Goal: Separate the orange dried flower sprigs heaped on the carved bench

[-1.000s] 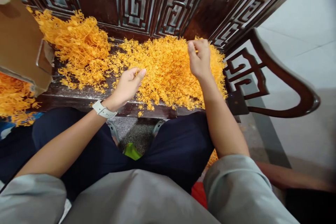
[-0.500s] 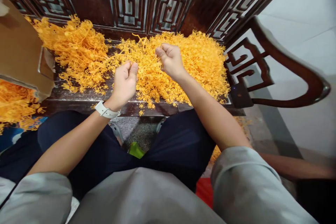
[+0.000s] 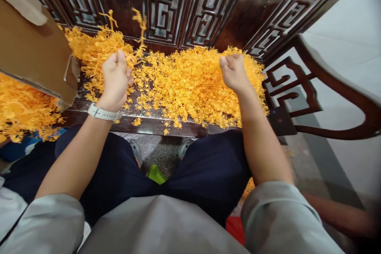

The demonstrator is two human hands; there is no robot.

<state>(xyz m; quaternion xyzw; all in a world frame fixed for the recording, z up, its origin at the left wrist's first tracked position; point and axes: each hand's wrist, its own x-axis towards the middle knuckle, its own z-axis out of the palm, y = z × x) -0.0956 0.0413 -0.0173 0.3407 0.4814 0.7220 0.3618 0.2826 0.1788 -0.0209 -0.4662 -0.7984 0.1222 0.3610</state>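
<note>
My left hand [image 3: 114,81], with a white watch on its wrist, is closed at the left end of the bench. An orange branched plastic stem [image 3: 141,33] rises from beside its fingers against the dark back panel. Behind and around that hand lies a tangled heap of orange plastic stems [image 3: 89,49]. My right hand [image 3: 235,72] is closed in a pinch above a wide pile of small orange flower-like pieces [image 3: 184,83]. What its fingertips hold is hidden.
A cardboard box [image 3: 38,47] stands at the left, with more orange stems [image 3: 26,107] beneath its edge. The dark wooden bench [image 3: 149,125] has a carved back and a curved armrest [image 3: 336,75] at the right. Another person's arm [image 3: 339,210] shows at the lower right.
My hands have moved apart: the left went left to the stem heap, the right went right over the loose pieces. The stem by my left hand now stands upright. The view shifted slightly.
</note>
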